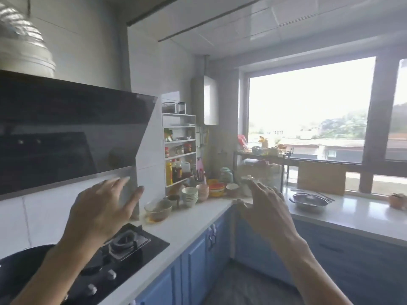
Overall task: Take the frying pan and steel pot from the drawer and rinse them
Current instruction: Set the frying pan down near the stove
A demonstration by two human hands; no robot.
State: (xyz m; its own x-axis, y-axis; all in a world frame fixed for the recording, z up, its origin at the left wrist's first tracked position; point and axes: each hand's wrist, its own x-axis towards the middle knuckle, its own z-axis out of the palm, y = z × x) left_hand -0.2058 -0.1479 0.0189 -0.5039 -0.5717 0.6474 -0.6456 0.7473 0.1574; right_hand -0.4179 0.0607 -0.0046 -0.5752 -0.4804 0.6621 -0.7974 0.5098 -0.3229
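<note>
Both my hands are raised in front of me with nothing in them. My left hand [103, 205] is spread wide above the gas hob, just under the range hood's lower edge. My right hand [264, 208] is held out over the corner of the counter, fingers apart. A steel pot [308, 201] with two side handles sits on the white counter under the window, to the right of my right hand. A dark pan [19, 269] rests on the hob at the lower left. The blue cabinet fronts [198, 256] below the counter are closed. No open drawer is in view.
A black range hood [66, 128] juts out at head height on the left. Stacked bowls [190, 195], a glass bowl [158, 209] and a white spice rack [179, 148] crowd the counter corner. A wooden board [321, 178] leans at the window. Grey floor [248, 289] runs between the cabinets.
</note>
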